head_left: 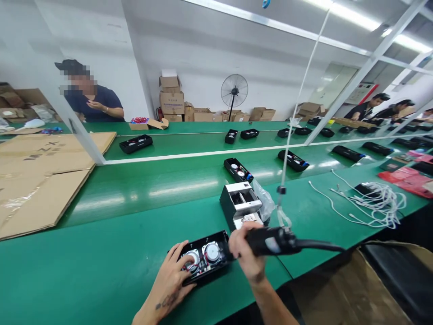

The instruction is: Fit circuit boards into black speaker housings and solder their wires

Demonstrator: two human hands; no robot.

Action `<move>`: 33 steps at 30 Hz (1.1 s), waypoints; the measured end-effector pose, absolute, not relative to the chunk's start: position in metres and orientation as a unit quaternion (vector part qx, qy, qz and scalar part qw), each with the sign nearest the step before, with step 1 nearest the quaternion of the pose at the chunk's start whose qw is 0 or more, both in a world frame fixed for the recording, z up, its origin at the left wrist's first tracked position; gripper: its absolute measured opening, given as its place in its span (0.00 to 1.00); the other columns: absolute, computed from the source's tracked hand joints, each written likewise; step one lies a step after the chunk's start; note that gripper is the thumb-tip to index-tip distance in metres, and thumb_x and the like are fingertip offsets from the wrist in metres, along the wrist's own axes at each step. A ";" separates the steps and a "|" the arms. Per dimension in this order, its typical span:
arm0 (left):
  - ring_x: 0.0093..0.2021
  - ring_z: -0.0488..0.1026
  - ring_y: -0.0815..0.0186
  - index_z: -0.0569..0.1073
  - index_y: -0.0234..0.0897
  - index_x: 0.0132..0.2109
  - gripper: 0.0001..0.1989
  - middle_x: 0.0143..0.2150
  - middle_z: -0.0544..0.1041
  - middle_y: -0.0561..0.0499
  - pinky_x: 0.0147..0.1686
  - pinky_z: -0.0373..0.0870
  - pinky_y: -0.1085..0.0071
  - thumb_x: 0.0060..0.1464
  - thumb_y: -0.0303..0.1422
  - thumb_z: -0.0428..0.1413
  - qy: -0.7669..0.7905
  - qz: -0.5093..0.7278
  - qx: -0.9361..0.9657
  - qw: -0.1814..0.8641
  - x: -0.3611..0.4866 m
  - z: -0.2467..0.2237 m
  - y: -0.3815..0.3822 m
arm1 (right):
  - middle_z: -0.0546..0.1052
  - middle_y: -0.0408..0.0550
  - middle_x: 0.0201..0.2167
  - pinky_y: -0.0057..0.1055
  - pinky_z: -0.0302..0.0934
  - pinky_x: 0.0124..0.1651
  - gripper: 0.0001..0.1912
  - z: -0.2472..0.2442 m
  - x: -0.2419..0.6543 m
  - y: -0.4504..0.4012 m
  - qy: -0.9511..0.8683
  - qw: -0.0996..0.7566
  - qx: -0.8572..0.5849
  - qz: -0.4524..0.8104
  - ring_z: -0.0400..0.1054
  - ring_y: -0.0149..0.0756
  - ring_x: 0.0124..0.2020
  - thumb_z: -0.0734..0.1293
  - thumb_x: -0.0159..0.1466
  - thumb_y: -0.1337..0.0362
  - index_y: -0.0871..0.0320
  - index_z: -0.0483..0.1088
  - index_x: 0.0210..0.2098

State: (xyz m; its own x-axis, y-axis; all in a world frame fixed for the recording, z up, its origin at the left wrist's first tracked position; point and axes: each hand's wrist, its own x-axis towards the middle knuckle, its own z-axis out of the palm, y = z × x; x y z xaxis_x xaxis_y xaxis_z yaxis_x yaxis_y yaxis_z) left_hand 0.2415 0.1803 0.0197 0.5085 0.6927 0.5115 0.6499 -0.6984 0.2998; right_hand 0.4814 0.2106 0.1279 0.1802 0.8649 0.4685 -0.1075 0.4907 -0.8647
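Head view: an open black speaker housing (204,258) with 2 round drivers is shown at the near edge of the green bench (118,234), steadied by the left hand (176,275), whose fingers are spread flat on it. A black power screwdriver (270,240), hung from a white cord (297,104), is grasped in the clenched right hand (245,255), its tip hidden at the housing's right end. A small parts box (241,203) is seen just beyond, and white cables (368,201) lie well apart to the right.

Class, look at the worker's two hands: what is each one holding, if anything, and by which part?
The right hand grips a black power screwdriver around its body. The left hand presses on the open speaker case at its near-left end, steadying rather than lifting it.
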 end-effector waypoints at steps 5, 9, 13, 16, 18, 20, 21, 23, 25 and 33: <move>0.72 0.61 0.49 0.79 0.44 0.35 0.06 0.54 0.79 0.50 0.72 0.57 0.48 0.58 0.37 0.67 0.384 0.301 0.873 -0.010 0.216 0.026 0.162 | 0.71 0.33 0.19 0.34 0.66 0.29 0.17 0.147 0.542 0.258 -0.417 0.763 -0.472 0.142 0.66 0.33 0.18 0.74 0.64 0.55 0.54 0.67 0.45; 0.70 0.64 0.50 0.77 0.42 0.39 0.05 0.55 0.79 0.47 0.72 0.56 0.45 0.61 0.37 0.65 0.373 0.307 0.875 -0.027 0.213 0.042 0.156 | 0.70 0.33 0.17 0.35 0.65 0.29 0.18 0.136 0.558 0.277 -0.438 0.732 -0.500 0.147 0.64 0.32 0.16 0.74 0.63 0.50 0.55 0.67 0.40; 0.63 0.73 0.52 0.76 0.42 0.48 0.09 0.48 0.81 0.48 0.70 0.62 0.46 0.62 0.36 0.65 0.371 0.302 0.878 -0.022 0.234 0.058 0.160 | 0.69 0.32 0.16 0.33 0.62 0.24 0.19 0.130 0.554 0.270 -0.471 0.702 -0.491 0.210 0.62 0.30 0.15 0.76 0.60 0.52 0.55 0.68 0.39; 0.57 0.77 0.52 0.75 0.42 0.50 0.15 0.45 0.83 0.50 0.67 0.67 0.47 0.59 0.38 0.66 0.375 0.284 0.882 0.004 0.255 0.064 0.164 | 0.68 0.32 0.18 0.29 0.59 0.20 0.17 0.136 0.544 0.250 -0.479 0.685 -0.441 0.328 0.60 0.29 0.14 0.76 0.62 0.55 0.54 0.68 0.43; 0.52 0.80 0.54 0.74 0.42 0.49 0.14 0.42 0.83 0.53 0.64 0.70 0.49 0.59 0.39 0.66 0.385 0.272 0.882 0.015 0.267 0.063 0.166 | 0.66 0.31 0.19 0.27 0.57 0.18 0.15 0.139 0.533 0.231 -0.462 0.699 -0.375 0.397 0.59 0.27 0.14 0.75 0.65 0.57 0.52 0.67 0.45; 0.47 0.81 0.57 0.74 0.43 0.47 0.10 0.39 0.84 0.55 0.61 0.73 0.51 0.62 0.39 0.64 0.397 0.267 0.878 0.009 0.274 0.062 0.167 | 0.63 0.30 0.19 0.25 0.56 0.18 0.12 0.139 0.519 0.213 -0.453 0.717 -0.311 0.429 0.56 0.26 0.14 0.72 0.68 0.59 0.50 0.67 0.47; 0.45 0.81 0.58 0.74 0.43 0.47 0.07 0.38 0.84 0.56 0.60 0.73 0.52 0.65 0.38 0.61 0.403 0.268 0.875 0.004 0.275 0.061 0.167 | 0.63 0.30 0.20 0.25 0.56 0.18 0.10 0.137 0.512 0.204 -0.453 0.722 -0.286 0.438 0.56 0.26 0.14 0.71 0.69 0.60 0.49 0.67 0.48; 0.42 0.81 0.60 0.74 0.42 0.47 0.05 0.36 0.84 0.55 0.57 0.74 0.54 0.70 0.36 0.54 0.408 0.281 0.869 -0.005 0.277 0.060 0.165 | 0.62 0.31 0.20 0.23 0.56 0.19 0.08 0.132 0.497 0.192 -0.461 0.722 -0.249 0.452 0.56 0.25 0.16 0.68 0.72 0.62 0.47 0.67 0.49; 0.39 0.81 0.62 0.74 0.42 0.46 0.10 0.34 0.83 0.56 0.54 0.74 0.56 0.73 0.35 0.49 0.406 0.296 0.864 -0.007 0.278 0.061 0.164 | 0.63 0.31 0.21 0.22 0.57 0.21 0.08 0.124 0.484 0.185 -0.467 0.717 -0.231 0.464 0.57 0.25 0.17 0.67 0.73 0.63 0.46 0.66 0.50; 0.35 0.79 0.62 0.74 0.42 0.45 0.12 0.33 0.82 0.56 0.50 0.74 0.57 0.74 0.35 0.46 0.416 0.290 0.862 0.006 0.280 0.065 0.162 | 0.64 0.32 0.23 0.23 0.59 0.22 0.10 0.109 0.466 0.186 -0.491 0.697 -0.234 0.468 0.58 0.26 0.18 0.66 0.74 0.62 0.46 0.65 0.53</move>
State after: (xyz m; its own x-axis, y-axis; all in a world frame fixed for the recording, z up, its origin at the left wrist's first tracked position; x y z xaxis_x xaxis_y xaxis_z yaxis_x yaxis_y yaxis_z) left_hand 0.2797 0.1618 0.0649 0.4852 0.7215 0.4941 0.7139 -0.6531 0.2526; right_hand 0.4663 0.1860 0.1088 0.0815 0.8813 0.4655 -0.4225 0.4536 -0.7847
